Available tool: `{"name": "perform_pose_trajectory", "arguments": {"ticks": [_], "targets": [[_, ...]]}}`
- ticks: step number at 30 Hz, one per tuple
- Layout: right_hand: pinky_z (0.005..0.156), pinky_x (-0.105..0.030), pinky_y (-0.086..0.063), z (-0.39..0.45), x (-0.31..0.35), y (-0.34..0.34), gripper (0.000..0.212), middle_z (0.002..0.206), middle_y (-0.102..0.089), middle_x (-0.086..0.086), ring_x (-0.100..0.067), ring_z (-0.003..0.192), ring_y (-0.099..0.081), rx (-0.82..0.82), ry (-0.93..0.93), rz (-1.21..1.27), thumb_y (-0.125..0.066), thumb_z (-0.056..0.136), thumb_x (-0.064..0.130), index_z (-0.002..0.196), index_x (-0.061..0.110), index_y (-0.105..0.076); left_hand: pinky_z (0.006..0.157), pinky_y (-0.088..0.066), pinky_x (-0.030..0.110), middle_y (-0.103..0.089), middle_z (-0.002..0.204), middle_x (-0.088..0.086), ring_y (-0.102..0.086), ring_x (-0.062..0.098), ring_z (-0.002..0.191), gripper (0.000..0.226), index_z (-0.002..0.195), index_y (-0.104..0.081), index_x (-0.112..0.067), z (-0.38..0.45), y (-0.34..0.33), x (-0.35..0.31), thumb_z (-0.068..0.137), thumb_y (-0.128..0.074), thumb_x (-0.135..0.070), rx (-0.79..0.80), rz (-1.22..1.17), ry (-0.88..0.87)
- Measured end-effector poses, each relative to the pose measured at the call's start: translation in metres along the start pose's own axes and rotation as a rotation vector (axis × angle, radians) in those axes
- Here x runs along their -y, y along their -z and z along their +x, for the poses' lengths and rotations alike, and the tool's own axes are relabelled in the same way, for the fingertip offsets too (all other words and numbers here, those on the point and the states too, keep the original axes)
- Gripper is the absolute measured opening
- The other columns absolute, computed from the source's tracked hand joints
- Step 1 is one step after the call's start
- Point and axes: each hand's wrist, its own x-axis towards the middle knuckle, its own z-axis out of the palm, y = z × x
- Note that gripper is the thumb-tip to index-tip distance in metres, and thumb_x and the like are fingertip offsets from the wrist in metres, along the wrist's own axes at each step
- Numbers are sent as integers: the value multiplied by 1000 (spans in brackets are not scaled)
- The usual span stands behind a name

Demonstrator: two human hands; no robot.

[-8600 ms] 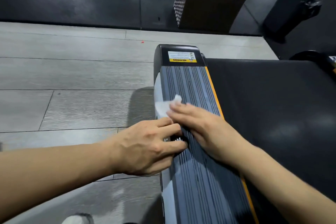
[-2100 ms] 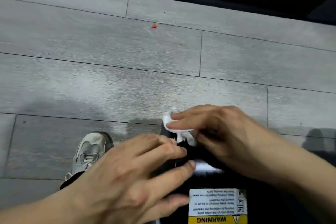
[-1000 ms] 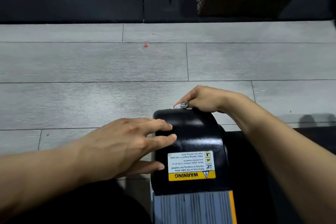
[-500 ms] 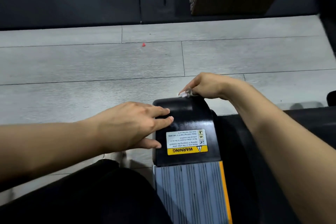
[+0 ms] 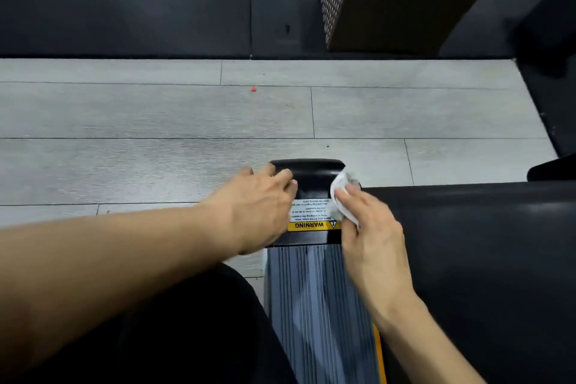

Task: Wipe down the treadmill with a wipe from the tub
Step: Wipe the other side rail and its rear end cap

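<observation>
Fingers of right hand (image 5: pixel 372 237) pinch the wipe (image 5: pixel 340 196) against the treadmill's black end cap (image 5: pixel 311 178); left hand (image 5: pixel 258 206) rests there, fingers relaxed.

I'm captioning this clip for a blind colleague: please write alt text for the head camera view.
The right hand presses a white wipe against the black end cap of a treadmill side rail, beside a yellow warning label. The left hand rests on the cap's other side, above grey plank floor.
</observation>
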Motion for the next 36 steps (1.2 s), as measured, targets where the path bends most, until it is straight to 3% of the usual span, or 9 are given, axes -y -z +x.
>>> {"name": "perform_pose_trajectory", "arguments": {"ticks": [3,9,13,16,20,26,30,33,36], "targets": [[106,1,-22,-22,-3,3,48,138,-61,3,-13,129,-52,25,36,-2,-66,91,-2,133,19,-66,99,-47,45,-41,149,11,-44,28,134,48,147,-37,-12,-6,2,-16,103,-39,-31,59,-80,87],[110,-3,-24,10,-2,1,47,143,-57,6,-7,135,-48,140,142,8,-61,94,2,135,25,-65,117,-29,48,10,170,-6,-19,28,152,74,162,-1,-35,-23,1,15,101,-40,-23,279,-231,-5],[110,-20,-36,33,14,-19,48,138,-61,6,-11,131,-52,152,194,-6,-60,92,0,131,28,-68,116,-32,35,-28,166,-7,-40,22,140,63,153,-39,-34,-21,-7,29,92,-48,-28,145,-671,41],[106,-32,-44,36,18,-21,52,129,-65,8,-12,123,-54,133,210,-2,-60,89,-3,130,29,-68,102,-42,25,-65,133,-10,-56,5,117,36,130,-62,-29,-27,-19,37,95,-52,-31,-117,-969,225],[87,-28,-51,48,41,-13,53,114,-59,21,-3,111,-55,180,224,59,-66,92,10,134,39,-53,96,-53,31,-64,118,-18,-61,0,109,31,127,-60,-31,-26,-24,53,96,-63,-36,-327,-1070,260],[79,-14,-52,61,76,-30,43,115,-44,5,-4,99,-60,41,242,303,-78,83,15,113,25,-49,86,-59,35,-73,97,-8,-71,6,87,33,119,-68,-30,-10,-30,59,87,-76,-33,-394,-1281,220],[84,-24,-53,57,69,-33,42,113,-52,7,-8,100,-62,261,341,253,-77,85,16,111,32,-47,65,-45,12,-69,75,-13,-63,-4,69,13,104,-72,-30,-16,-31,76,91,-74,-27,-263,-1082,219],[101,-25,-45,62,47,-22,43,123,-53,12,-4,117,-56,469,422,14,-67,90,19,127,33,-52,56,-35,9,-63,73,-15,-57,-4,68,7,99,-72,-28,-15,-44,86,93,-69,-26,-295,-963,405],[101,-27,-37,62,27,-22,38,123,-56,10,-14,117,-52,266,395,-226,-58,96,30,134,27,-57,68,-41,21,-68,86,-7,-60,13,85,6,96,-73,-30,-1,-73,77,92,-71,-27,-387,-1113,721]]}}
